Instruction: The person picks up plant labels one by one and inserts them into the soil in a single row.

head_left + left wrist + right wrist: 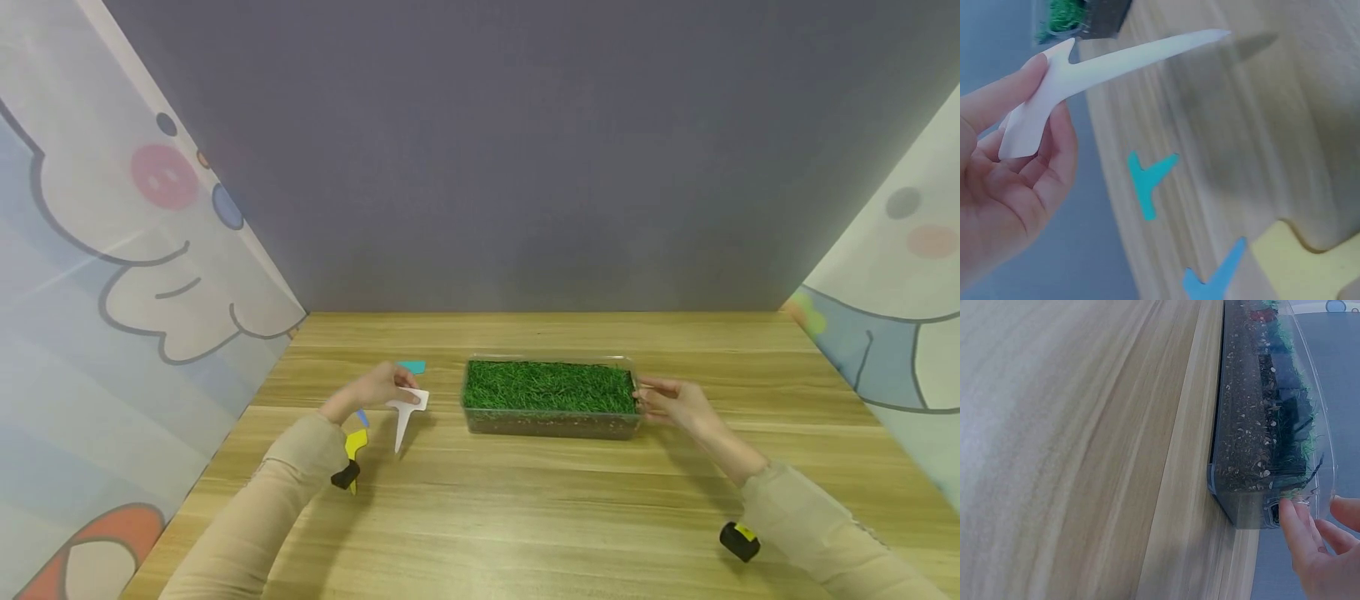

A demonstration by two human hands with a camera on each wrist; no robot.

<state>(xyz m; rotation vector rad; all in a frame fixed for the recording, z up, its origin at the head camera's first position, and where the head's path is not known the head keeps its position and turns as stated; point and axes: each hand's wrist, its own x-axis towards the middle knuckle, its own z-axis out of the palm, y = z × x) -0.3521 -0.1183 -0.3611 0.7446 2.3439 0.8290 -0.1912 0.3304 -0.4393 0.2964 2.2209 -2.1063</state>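
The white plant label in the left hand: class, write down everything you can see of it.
The white plant label is a flat T-shaped tag, plastic by its look, with a broad head and a long stem tapering to a point. It bears no visible writing. The left hand pinches its head between thumb and fingers, holding it clear of the wooden table, its point angled down towards the wood. Nothing else touches it.
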